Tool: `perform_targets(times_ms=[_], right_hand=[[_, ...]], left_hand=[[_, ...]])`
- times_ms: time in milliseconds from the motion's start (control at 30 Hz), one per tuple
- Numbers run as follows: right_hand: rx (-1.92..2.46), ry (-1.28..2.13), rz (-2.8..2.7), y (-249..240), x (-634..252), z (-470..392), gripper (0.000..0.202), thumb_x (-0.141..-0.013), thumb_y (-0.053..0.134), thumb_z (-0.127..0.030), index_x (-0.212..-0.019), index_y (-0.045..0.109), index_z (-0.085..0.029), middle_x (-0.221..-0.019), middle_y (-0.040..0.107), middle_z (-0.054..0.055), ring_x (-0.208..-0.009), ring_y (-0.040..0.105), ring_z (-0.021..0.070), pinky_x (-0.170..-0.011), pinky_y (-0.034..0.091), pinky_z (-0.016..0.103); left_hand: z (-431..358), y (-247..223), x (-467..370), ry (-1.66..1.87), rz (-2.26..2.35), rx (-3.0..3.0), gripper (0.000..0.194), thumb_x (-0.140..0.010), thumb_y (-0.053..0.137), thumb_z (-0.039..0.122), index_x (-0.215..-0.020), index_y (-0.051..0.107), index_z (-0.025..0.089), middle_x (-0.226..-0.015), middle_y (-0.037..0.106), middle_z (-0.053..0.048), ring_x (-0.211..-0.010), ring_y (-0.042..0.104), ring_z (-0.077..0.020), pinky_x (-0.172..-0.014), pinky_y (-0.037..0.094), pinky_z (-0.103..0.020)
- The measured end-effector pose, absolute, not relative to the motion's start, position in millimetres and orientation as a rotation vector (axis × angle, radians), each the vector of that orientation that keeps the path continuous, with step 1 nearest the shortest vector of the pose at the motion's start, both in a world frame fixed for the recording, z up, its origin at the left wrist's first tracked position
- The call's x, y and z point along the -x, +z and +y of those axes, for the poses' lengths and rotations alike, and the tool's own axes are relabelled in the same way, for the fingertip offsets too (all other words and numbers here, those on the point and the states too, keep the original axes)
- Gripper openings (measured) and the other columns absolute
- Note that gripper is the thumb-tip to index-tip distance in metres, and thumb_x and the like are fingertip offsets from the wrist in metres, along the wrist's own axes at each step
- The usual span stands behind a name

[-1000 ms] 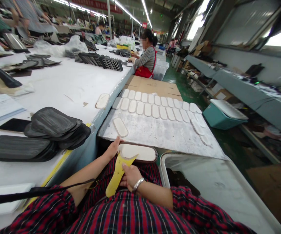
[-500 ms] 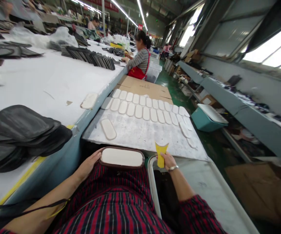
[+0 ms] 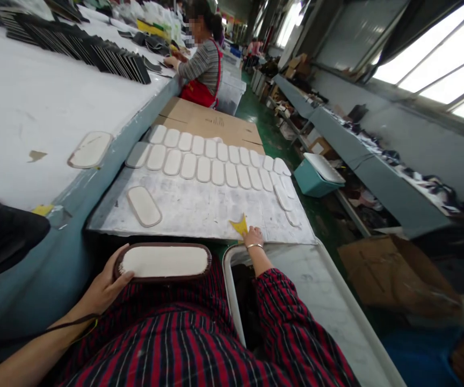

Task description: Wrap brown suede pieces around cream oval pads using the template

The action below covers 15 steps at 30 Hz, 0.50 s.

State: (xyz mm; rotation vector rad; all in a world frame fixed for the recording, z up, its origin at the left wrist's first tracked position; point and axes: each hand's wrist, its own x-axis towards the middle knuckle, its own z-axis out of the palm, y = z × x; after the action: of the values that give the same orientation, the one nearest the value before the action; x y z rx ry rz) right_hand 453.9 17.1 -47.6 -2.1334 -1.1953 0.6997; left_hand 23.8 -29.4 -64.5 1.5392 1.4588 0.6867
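Note:
My left hand (image 3: 110,277) grips the left end of an oval piece (image 3: 165,262) with a white top and dark brown rim, its thumb over the rim. The piece lies level above my lap. My right hand (image 3: 253,236) holds a yellow tool (image 3: 239,224) with a notched, forked end, low over the front edge of the grey-white board (image 3: 200,212). On the board, two rows of white oval pieces (image 3: 203,169) run across the back, and a single oval piece (image 3: 144,206) lies apart at the front left.
A white table (image 3: 55,113) on the left bears dark pieces (image 3: 6,231), a black stack (image 3: 82,48) and one white oval (image 3: 91,149). A plastic bin (image 3: 235,301) stands by my right side. A person in a red apron (image 3: 203,70) works ahead.
My right hand has moved forward with the yellow tool, onto the board's front edge. My left thumb now lies over the oval piece's rim. The view has shifted to the right.

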Motion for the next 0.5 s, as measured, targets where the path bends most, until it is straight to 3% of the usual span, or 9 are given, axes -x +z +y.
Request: perform_targets(times_ms=[133, 233, 300, 333, 400, 500], right_hand=[[2.093, 0.693, -1.216, -49.3, -431.8, 15.1, 0.027, -0.086, 0.053, -0.024, -0.112, 0.054, -0.014, -0.123, 0.049, 0.011, -0.117, 0.042, 0.0242, -0.100, 0.031, 0.046], [1.926, 0.849, -1.309, -48.9, -390.6, -6.5, 0.028, -0.088, 0.041, -0.023, -0.109, 0.057, -0.014, -0.115, 0.056, 0.012, -0.111, 0.050, 0.0206, -0.096, 0.038, 0.037], [1.741, 1.002, -1.420, -51.7, -363.1, -29.4, 0.034, -0.088, 0.034, -0.023, -0.114, 0.056, -0.019, -0.113, 0.059, 0.008, -0.105, 0.056, 0.0180, -0.090, 0.045, 0.034], [1.577, 1.063, -1.576, -54.9, -353.0, -40.3, 0.039, -0.085, 0.038, -0.022, -0.121, 0.053, -0.020, -0.120, 0.056, 0.007, -0.112, 0.051, 0.0179, -0.095, 0.041, 0.034], [1.447, 0.935, -1.739, -64.5, -341.3, -54.5, 0.048, -0.080, 0.040, -0.021, -0.128, 0.048, -0.020, -0.128, 0.051, 0.005, -0.120, 0.044, 0.0196, -0.104, 0.032, 0.038], [1.481, 0.799, -1.777, -76.6, -336.4, -53.9, 0.053, -0.081, 0.032, -0.019, -0.132, 0.043, -0.016, -0.130, 0.049, 0.005, -0.120, 0.045, 0.0206, -0.103, 0.035, 0.037]], left_hand=[[-21.4, -55.9, -22.9, 0.714, 1.382, -1.581, 0.083, -0.074, 0.053, 0.054, -0.141, 0.019, 0.018, -0.145, 0.029, -0.010, -0.131, 0.029, -0.0303, -0.110, 0.018, -0.041], [-20.3, -39.7, -29.1, 0.844, 1.300, -1.479, 0.067, -0.082, 0.042, 0.053, -0.138, 0.031, 0.019, -0.140, 0.039, -0.006, -0.131, 0.030, -0.0256, -0.111, 0.016, -0.035], [-22.1, -28.3, -35.9, 0.860, 1.297, -1.282, 0.058, -0.085, 0.031, 0.055, -0.132, 0.042, 0.023, -0.133, 0.049, -0.003, -0.127, 0.038, -0.0238, -0.110, 0.020, -0.033], [-22.6, -24.1, -39.5, 0.853, 1.287, -1.167, 0.057, -0.086, 0.028, 0.056, -0.129, 0.047, 0.024, -0.129, 0.053, -0.002, -0.122, 0.043, -0.0239, -0.107, 0.026, -0.034], [-21.9, -20.2, -45.3, 0.916, 1.277, -1.095, 0.057, -0.087, 0.024, 0.053, -0.123, 0.053, 0.020, -0.122, 0.058, -0.004, -0.115, 0.050, -0.0236, -0.103, 0.032, -0.037], [-19.5, -21.5, -49.1, 1.012, 1.319, -1.159, 0.049, -0.087, 0.029, 0.045, -0.112, 0.059, 0.015, -0.114, 0.063, -0.006, -0.109, 0.054, -0.0216, -0.100, 0.037, -0.035]])
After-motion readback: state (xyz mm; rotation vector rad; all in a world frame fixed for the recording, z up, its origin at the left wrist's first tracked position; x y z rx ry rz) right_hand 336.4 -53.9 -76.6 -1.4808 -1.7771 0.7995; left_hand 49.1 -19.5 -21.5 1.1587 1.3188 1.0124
